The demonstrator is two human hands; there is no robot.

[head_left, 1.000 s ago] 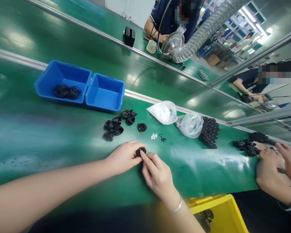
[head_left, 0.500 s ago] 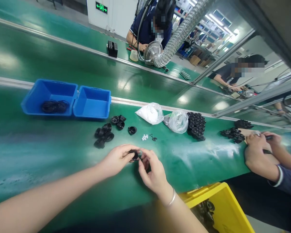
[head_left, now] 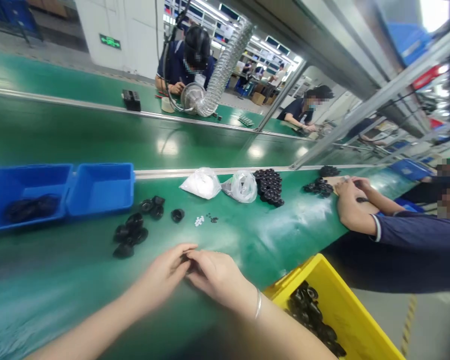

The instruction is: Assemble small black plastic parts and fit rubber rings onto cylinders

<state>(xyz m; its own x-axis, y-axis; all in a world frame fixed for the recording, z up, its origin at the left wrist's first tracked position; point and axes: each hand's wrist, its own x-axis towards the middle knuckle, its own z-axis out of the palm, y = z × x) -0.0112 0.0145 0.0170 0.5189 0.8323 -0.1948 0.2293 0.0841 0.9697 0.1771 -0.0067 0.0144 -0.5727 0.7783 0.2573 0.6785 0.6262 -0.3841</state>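
Presently, the left hand (head_left: 172, 267) seems to grasp a dark part (head_left: 185, 256), mostly hidden, at the lower centre of the frame. The right hand (head_left: 219, 275) works closely against it; its grip I cannot tell. Turning or adjusting it calls for steady fingertips.

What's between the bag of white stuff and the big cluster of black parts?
Another clear plastic bag lies between the white-filled bag and the black cluster, in the head view.
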